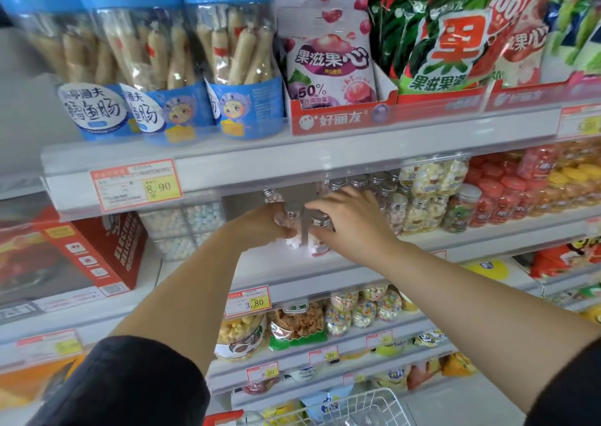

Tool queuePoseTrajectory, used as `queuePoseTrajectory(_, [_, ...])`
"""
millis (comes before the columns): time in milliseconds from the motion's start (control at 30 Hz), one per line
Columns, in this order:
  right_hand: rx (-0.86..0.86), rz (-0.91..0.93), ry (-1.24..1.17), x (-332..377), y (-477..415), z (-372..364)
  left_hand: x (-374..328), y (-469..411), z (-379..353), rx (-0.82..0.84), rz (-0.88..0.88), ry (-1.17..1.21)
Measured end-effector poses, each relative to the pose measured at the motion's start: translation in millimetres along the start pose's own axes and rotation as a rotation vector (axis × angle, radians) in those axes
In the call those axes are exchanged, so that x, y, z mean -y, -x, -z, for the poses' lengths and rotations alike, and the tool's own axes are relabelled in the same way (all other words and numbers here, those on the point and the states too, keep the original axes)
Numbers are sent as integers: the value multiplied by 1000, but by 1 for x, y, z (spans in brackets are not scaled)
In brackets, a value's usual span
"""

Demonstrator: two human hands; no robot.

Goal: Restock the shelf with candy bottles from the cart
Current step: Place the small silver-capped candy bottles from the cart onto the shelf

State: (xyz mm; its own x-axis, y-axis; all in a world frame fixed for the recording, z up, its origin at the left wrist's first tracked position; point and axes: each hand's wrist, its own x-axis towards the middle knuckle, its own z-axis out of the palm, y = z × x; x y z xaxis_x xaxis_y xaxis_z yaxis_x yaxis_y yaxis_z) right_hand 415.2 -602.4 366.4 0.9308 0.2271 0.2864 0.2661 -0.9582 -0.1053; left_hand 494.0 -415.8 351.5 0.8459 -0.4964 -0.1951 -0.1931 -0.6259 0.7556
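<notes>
Both your arms are reaching into the middle shelf [292, 273], dead center of the frame. Your left hand [260, 227] has its fingers curled round a small clear candy bottle [293, 222] with a silver cap, which stands upright with pale candies at the bottom. Your right hand [354, 224] is just beside it and holds a second bottle [320, 232], same silver cap, pinched between thumb and forefinger while the other fingers fan out toward the back. The two bottles are close side by side, nearly touching, and both sit low over the bare white shelf board. Can't honestly tell if their bases are down on it, since your hands hide that bit.

Right behind your right hand there's a row of silver-capped bottles [385, 188] lined up, and one more bottle [270, 195] peeks out above your left hand. A clear tub of pastel balls [185, 227] sits to the left of center, and a red box [107, 247] is further left. Blue-lidded jars [234, 58] fill the upper left shelf, with a yellow 8.90 price tag [136, 183] under them. The cart [367, 406] shows as wire mesh at the bottom edge.
</notes>
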Motion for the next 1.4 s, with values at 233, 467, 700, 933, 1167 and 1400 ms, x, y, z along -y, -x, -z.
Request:
queuePoseTrajectory(233, [160, 140, -76, 23, -32, -3, 6, 18, 6, 33, 28, -141])
queuePoseTrajectory(467, [43, 25, -83, 20, -48, -10, 28, 27, 1, -74, 41, -126])
queuePoseTrajectory(700, [22, -241, -41, 11, -60, -21, 33, 35, -13, -80, 109, -238])
queuePoseTrajectory(933, [8, -291, -33, 2, -52, -16, 30, 16, -23, -115, 43, -292])
queuePoseTrajectory(1167, [-263, -143, -99, -4, -3, -2, 42, -1, -30, -426, 94, -124])
queuePoseTrajectory(1400, [50, 31, -230, 15, 48, -35, 30, -17, -37, -575, 114, 42])
